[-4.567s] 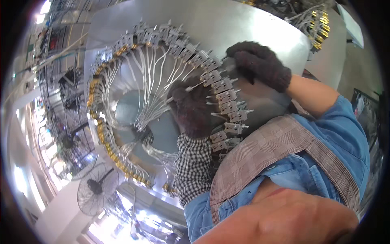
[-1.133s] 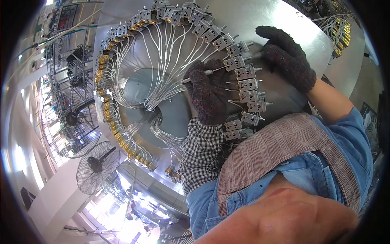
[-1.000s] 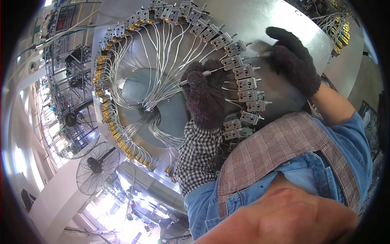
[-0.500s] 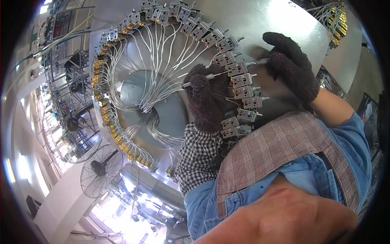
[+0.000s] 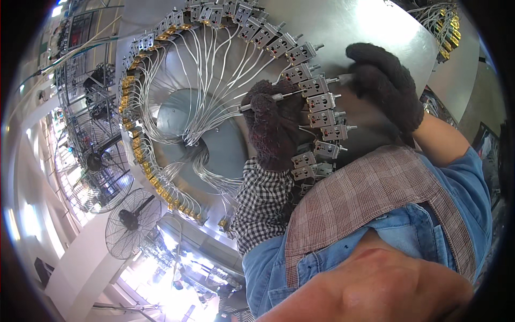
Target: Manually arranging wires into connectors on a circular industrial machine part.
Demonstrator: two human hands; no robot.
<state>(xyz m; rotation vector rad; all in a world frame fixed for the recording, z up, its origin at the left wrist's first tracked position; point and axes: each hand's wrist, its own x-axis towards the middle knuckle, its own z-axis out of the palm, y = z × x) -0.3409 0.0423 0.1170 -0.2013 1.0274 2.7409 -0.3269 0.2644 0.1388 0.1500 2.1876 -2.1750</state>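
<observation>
My left hand (image 5: 271, 126), in a dark knit glove, is closed around a slim metal screwdriver (image 5: 277, 97). Its thin tip points right and reaches the face of a small metal switch box (image 5: 314, 86) with a shaft on its outer side. On that shaft side, my right hand (image 5: 387, 88), also gloved, pinches a grey cylindrical knob-like piece (image 5: 345, 78); its fingertips are partly hidden. Similar boxes (image 5: 322, 102) follow in a curved row below and above. White wires (image 5: 214, 110) run from the ring of boxes to the middle.
A round grey disc (image 5: 228, 147) lies at the ring's centre. Brass-coloured parts (image 5: 140, 147) line the left side of the ring. Another wired bundle of brass parts (image 5: 448, 32) sits at the far right. Fans (image 5: 129, 219) stand beyond the metal table (image 5: 343, 27).
Both hands keep nearly the same places and grips. The right hand has turned slightly, and the ring of boxes has shifted a little in the picture.
</observation>
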